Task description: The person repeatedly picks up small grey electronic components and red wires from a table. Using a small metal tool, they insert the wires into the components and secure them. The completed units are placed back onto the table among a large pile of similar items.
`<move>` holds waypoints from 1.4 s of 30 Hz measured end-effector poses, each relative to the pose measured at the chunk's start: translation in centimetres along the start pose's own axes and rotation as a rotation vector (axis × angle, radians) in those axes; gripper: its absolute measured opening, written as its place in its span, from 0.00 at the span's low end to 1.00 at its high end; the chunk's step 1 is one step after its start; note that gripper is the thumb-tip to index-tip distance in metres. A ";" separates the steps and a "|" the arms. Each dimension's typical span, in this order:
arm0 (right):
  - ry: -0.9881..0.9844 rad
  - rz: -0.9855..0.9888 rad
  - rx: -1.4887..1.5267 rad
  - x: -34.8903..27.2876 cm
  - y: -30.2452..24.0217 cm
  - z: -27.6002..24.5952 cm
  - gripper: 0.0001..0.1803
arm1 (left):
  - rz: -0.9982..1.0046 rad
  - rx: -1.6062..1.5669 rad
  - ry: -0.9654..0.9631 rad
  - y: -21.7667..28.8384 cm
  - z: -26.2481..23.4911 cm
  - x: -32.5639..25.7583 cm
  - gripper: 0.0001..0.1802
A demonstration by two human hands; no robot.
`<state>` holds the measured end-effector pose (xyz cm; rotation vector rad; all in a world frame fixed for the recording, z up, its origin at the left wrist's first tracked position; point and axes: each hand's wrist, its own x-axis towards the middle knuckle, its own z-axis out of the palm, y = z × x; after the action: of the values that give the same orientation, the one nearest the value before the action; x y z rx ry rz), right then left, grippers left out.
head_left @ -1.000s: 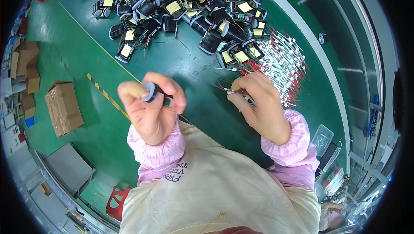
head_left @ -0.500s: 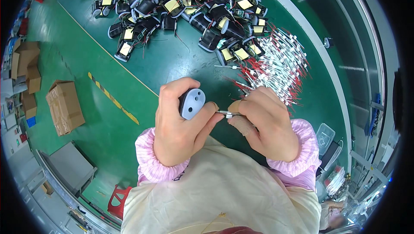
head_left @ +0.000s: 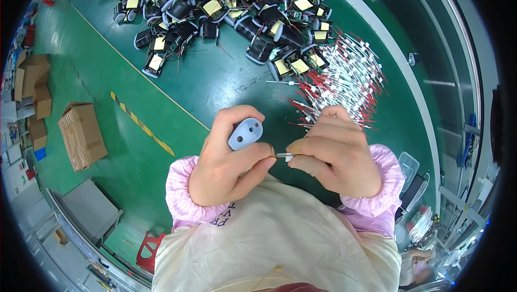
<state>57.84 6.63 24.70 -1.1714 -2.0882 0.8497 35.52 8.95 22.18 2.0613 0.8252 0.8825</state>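
Observation:
My left hand (head_left: pixel 221 165) is closed around a small device whose blue-grey oval end cap (head_left: pixel 246 134), with round holes, faces up. The rest of its body is hidden in the palm. Thumb and finger of that same hand pinch a thin wire lead (head_left: pixel 281 155). Just right of it, my right hand (head_left: pixel 344 155) pinches a small white connector (head_left: pixel 289 157) on the lead. Its fingertips hide part of the connector, so I cannot tell whether two halves are joined. A beige covering wraps one right fingertip and a bandage-like strip another digit.
Black devices (head_left: pixel 260 48) with yellow pads and loose wires are heaped at the far side of the green table. Right of them lies a pile of white and red connector leads (head_left: pixel 353 79). A cardboard box (head_left: pixel 82 136) and a red stool (head_left: pixel 148 251) stand at left.
Both hands have shifted slightly toward me and to the right. The device in my left hand has tilted, and the lead between my fingers shows less of the white connector.

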 end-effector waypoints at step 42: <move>0.321 0.060 0.362 0.5 -2.0 1.1 0.10 | 0.181 -0.101 0.260 0.0 3.0 -0.3 0.46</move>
<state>55.79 5.98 25.62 -1.0931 -1.5713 0.9502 37.73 7.68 20.58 1.9804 0.7188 1.2869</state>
